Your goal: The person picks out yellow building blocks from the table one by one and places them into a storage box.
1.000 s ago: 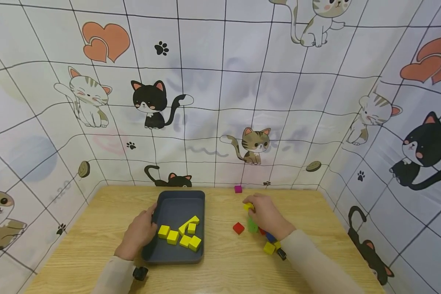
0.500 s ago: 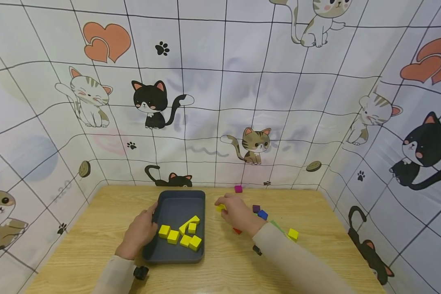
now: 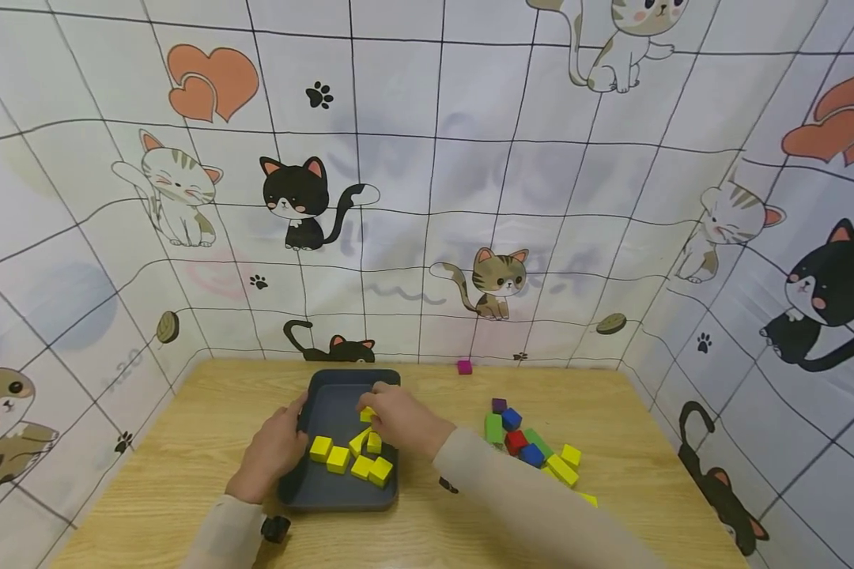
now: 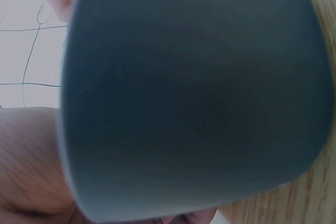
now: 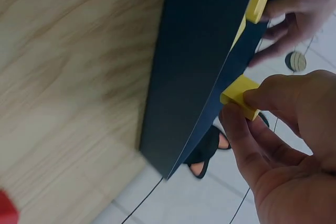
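“One yellow, smooth-faced block (image 5: 236, 91) is pinched between thumb and fingers of the right hand (image 3: 407, 423). Where is it, exactly?”

“Over the dark grey, shallow rectangular tray (image 3: 338, 504), ahead of the loose yellow blocks (image 3: 338, 460), which lie nearer the person than that hand.”

“And the left hand (image 3: 273, 448)?”

“It grips the tray's left wall, thumb over the rim. Part of it is hidden from each camera.”

“So what could go wrong?”

“The pinch looks narrow. If thumb and fingers part unevenly, the block could twist, drop on the slim yellow piece (image 3: 357, 444) just below the right hand, and scatter its neighbours.”

“Could the tray itself move?”

“Perhaps, if the right wrist catches the tray wall beside it while the left grip is slack. The tray would then skid on the wood-grained table (image 3: 370, 547).”

“Anything to the right?”

“A mixed cluster of green, red, blue, purple and yellow blocks (image 3: 515, 442) lies well right of the right hand, close to the sleeve (image 3: 512, 491). A low, careless swing back could sweep some aside.”
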Demonstrator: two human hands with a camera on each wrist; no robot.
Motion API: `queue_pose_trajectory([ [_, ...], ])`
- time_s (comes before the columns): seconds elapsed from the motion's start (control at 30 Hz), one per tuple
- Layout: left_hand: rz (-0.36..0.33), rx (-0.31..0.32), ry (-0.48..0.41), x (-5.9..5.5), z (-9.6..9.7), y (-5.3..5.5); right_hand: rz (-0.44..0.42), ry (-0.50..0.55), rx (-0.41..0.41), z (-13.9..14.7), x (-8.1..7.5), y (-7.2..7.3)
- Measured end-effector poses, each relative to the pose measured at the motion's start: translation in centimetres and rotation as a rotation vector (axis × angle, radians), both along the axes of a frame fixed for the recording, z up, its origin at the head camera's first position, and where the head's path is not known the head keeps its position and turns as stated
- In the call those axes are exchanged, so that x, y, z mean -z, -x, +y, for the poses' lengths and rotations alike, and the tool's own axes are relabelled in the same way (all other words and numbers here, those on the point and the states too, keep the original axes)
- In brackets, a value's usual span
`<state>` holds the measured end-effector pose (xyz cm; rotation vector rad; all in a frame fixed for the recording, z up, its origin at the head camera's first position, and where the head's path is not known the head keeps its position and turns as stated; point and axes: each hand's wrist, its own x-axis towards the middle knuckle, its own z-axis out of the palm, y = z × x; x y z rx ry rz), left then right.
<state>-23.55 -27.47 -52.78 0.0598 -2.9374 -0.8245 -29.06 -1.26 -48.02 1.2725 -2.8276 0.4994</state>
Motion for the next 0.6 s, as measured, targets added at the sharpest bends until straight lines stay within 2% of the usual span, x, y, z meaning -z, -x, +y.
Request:
queue_pose_trajectory([
  [0.03, -0.022, -0.003, -0.017, -0.7, 0.2, -0.2, -0.001, -0.002, -0.012, -0.6, 0.1, -0.1],
  [0.17, -0.043, 0.003, -0.007, -1.1, 0.4, -0.4, 0.009, -0.014, -0.051, -2.4, 0.6, -0.2],
  [0.37, -0.032, 0.005, 0.010, -0.9, 0.4, -0.4, 0.016, -0.042, -0.061, -4.1, 1.1, -0.1],
  [0.6, -0.016, 0.013, 0.006, -0.8, 0.2, -0.5, 0.026, -0.091, -0.066, -4.6, 1.7, 0.2],
])
